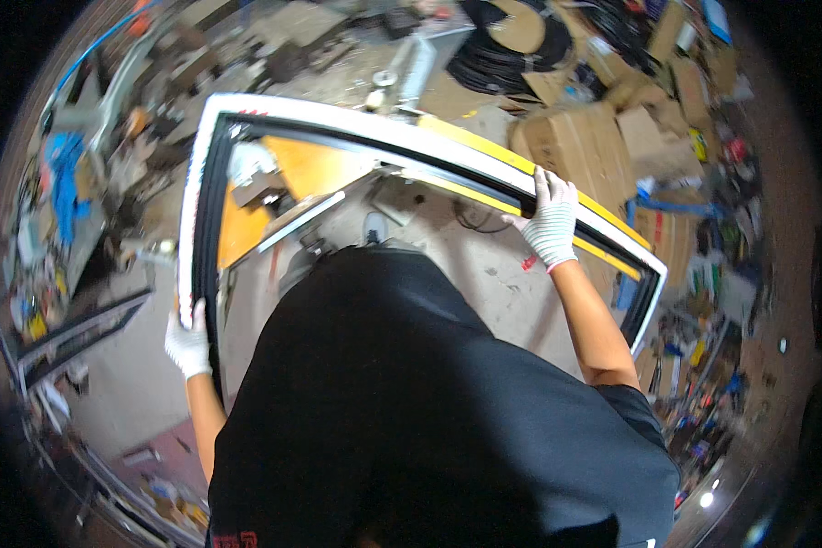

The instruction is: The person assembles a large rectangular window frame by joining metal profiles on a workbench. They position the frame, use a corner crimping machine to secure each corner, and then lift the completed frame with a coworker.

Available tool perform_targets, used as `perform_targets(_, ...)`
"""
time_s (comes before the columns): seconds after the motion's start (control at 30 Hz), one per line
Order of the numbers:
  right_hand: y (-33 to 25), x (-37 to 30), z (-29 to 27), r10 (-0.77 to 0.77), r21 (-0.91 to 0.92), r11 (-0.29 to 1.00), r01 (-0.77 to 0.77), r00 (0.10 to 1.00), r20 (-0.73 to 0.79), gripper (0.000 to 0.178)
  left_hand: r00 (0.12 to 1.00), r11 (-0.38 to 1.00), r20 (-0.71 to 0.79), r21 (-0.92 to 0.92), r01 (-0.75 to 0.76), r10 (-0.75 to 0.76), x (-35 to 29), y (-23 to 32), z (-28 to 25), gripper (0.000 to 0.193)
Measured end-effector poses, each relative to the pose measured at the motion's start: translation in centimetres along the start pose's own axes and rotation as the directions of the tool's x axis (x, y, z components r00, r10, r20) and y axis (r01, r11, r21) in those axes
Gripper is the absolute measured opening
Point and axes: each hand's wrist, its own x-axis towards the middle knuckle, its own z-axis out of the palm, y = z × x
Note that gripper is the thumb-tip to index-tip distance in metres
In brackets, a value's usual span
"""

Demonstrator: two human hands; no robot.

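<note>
- Holding a large frame with both hands, in front of the body and above the floor; cannot tell from this view how high.
- Having nearly the form of a trapezoid, with a rounded corner at upper left, a long far bar sloping down to the right, and a sharper corner at the right end.
- Showing white on the outer face, a little shiny, with black profiles along the inner side; bearing small red marks near the upper left corner.
- Bordered by yellow strips along the right half of the far bar; cannot tell whether belonging to the frame or lying behind it.
- Passing out of sight on the near side, by the black shirt.
- With the left hand, in a white striped glove, gripping the left bar low down, fingers closed around it.
- With the right hand, gloved likewise, grasping the far bar right of its middle, fingers bent over the white face, thumb spread to the inner side, open only as wide as the bar.
- Visible through the opening: an orange board and a shoe.
- Lying around: a cardboard box beyond the far bar, a black coil farther off.
</note>
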Motion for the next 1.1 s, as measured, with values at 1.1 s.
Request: perform_targets(1.1,3.6,-4.3,1.6,0.055,-0.017,0.998,-0.058,0.989,-0.136,0.114,0.995,0.980,0.096,0.196,0.017,-0.036,0.8,2.6,-1.1,0.056)
